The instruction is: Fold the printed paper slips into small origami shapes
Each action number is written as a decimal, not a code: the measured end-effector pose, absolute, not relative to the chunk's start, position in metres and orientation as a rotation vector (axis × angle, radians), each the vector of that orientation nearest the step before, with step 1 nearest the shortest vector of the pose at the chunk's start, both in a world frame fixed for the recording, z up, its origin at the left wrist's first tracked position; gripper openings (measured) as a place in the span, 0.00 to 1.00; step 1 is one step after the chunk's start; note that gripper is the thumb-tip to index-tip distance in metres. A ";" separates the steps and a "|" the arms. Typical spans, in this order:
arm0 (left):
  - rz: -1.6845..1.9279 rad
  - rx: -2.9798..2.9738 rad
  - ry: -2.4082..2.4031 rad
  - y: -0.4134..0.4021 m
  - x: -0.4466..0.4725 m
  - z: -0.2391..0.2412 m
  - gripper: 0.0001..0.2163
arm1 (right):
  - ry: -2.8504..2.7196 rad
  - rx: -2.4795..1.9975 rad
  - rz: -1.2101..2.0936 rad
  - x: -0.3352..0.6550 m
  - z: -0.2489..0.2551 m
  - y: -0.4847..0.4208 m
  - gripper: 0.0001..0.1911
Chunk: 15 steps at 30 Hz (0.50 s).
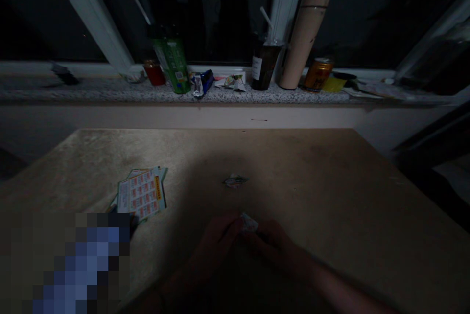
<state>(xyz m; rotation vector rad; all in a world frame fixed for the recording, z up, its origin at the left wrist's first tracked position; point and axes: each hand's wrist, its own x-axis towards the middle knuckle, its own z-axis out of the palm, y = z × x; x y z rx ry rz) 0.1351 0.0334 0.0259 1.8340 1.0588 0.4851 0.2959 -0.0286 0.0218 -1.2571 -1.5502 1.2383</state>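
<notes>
Low over the near middle of the table, my left hand point(221, 236) and my right hand point(274, 244) meet around a small pale piece of folded paper point(249, 223). Its pointed top shows between my fingertips, and its lower part is hidden by them. Both hands are closed, pinching the paper from either side in deep shadow. A little beyond them, a small folded paper piece with printed colours point(235, 180) lies on the table. To the left lies a loose stack of printed paper cards point(141, 194) with rows of red print.
The brown table point(316, 167) ends at a wall under a speckled windowsill point(223, 95). On the sill stand a green bottle point(172, 64), a dark cup with a straw point(265, 67), a tall pink flask point(304, 37) and an orange can point(318, 75). A blurred-out patch covers the lower left.
</notes>
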 end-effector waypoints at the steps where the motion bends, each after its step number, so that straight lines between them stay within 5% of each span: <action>1: 0.477 1.849 1.040 0.034 0.135 0.027 0.14 | -1.555 -1.244 1.242 0.296 0.023 -0.029 0.21; 15: 0.450 1.886 0.920 0.038 0.135 0.029 0.17 | -1.313 -1.402 1.184 0.297 0.016 -0.030 0.22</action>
